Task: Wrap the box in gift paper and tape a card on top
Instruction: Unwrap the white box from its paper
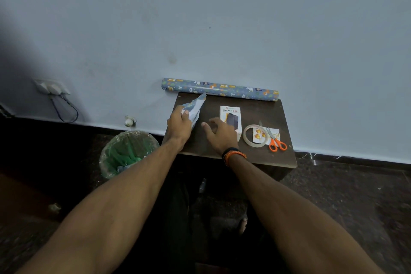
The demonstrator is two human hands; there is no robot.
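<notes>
A white box (231, 115) printed "HALLEY 20K" lies on a small dark wooden table (255, 155). My left hand (179, 125) grips a folded piece of blue patterned gift paper (194, 107), lifted off the table's left part. Just right of that paper, my right hand (219, 134) hovers over the table with loosely spread fingers, holding nothing and covering the box's lower left corner. A roll of the same gift paper (220, 89) lies against the wall at the table's back edge. A clear tape roll (245, 135) rests partly on a card (275, 134) with orange shapes.
Orange-handled scissors (277, 143) lie on the card at the table's right. A green bin lined with clear plastic (129, 153) stands on the floor left of the table. A wall socket with a cable (53, 89) is at far left. My legs are below the table edge.
</notes>
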